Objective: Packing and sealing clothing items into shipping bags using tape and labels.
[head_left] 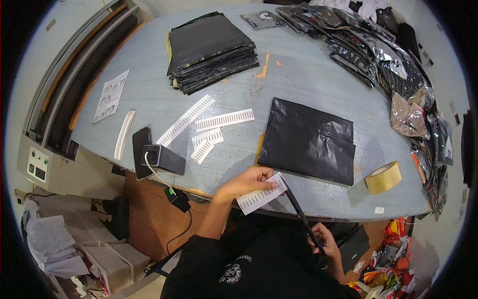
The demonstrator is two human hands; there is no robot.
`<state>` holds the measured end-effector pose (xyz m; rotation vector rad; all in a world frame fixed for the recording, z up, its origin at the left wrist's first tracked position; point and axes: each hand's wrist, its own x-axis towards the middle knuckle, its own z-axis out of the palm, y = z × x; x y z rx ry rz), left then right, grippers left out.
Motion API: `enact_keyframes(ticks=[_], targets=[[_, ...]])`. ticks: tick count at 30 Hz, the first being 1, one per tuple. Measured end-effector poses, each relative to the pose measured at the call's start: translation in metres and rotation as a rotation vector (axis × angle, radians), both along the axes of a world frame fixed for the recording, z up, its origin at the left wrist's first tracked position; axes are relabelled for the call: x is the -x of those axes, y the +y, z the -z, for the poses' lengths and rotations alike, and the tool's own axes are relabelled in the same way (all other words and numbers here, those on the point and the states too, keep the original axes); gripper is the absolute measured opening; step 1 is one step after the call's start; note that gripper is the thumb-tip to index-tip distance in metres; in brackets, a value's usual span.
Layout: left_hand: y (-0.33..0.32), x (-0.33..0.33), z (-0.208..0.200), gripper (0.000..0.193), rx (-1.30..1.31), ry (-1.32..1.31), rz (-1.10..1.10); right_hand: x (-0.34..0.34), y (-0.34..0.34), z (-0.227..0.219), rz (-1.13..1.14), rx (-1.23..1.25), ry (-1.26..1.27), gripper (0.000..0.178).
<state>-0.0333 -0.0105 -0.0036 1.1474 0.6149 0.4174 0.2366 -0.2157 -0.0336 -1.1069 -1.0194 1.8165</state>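
My left hand (250,183) pinches a short white label sheet (261,199) with rows of small dark printed marks, just over the table's near edge. In my closed right hand (322,239), lower and to the right, is a long, narrow black thing (300,212). It slants up to the left, and its upper end meets the right edge of the label sheet. Its kind I cannot make out. Beyond both hands a flat black plastic bag (308,142) lies on the blue-grey table (234,169). Several white label strips (225,120) are spread left of the bag.
A tall stack of black bags (211,50) stands at the back. Clear-wrapped garments (368,50) pile along the right edge. A tape roll (384,177) sits front right. A phone (142,149) and black box (164,158) with a cable lie front left, near a large machine (40,154).
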Motion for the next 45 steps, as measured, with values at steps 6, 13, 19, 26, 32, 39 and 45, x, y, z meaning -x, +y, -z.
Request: enact_keyframes(ticks=[6,13,19,26,32,39,45], targets=[[0.000,0.000,-0.003,0.015,-0.027,0.057,0.002,0.003,0.001,-0.005,0.015,-0.006,0.010,0.051],[-0.002,-0.001,-0.006,0.016,-0.065,0.070,0.015,0.003,0.000,0.004,0.015,-0.042,0.034,0.048],[-0.002,-0.001,-0.008,0.018,-0.065,0.073,0.009,0.003,0.002,0.000,0.001,-0.049,0.015,0.047],[0.000,0.001,-0.005,0.015,-0.067,0.104,0.020,0.003,0.003,0.002,0.000,-0.070,0.015,0.047],[-0.001,0.001,0.001,0.015,-0.067,0.079,0.027,0.003,0.001,0.000,-0.001,-0.044,0.003,0.046],[-0.002,-0.001,-0.003,0.017,-0.055,0.060,0.011,0.003,0.000,-0.001,0.010,-0.008,-0.013,0.047],[-0.001,-0.001,-0.005,0.019,-0.067,0.082,0.018,0.001,0.001,-0.001,-0.003,-0.024,-0.041,0.045]])
